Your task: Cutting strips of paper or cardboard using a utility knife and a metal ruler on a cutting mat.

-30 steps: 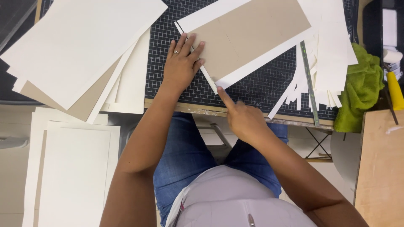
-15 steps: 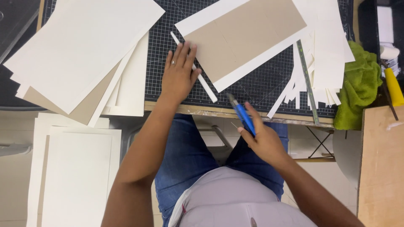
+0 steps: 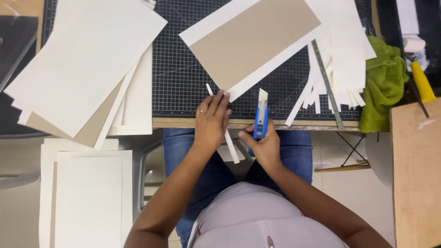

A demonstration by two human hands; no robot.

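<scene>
Blue utility knife point(image 3: 260, 120) with its pale blade pushed out stands upright in the right hand point(image 3: 263, 146), whose fingers are curled tight around the handle at the front edge of the surface point(image 3: 183, 123). Just to its left, the left hand point(image 3: 212, 124) lies palm down with fingers together, fingertips pressing the near corner of a tan card with white borders point(image 3: 250, 43) on the black gridded cutting mat point(image 3: 179, 82). A thin white strip point(image 3: 225, 128) runs under that hand and past the surface edge. Cut white strips point(image 3: 321, 92) and a metal ruler point(image 3: 327, 85) lie to the right, beside a green cloth point(image 3: 383, 87). Stacked white sheets point(image 3: 82, 64) sit on the left. No containers are visible.
</scene>
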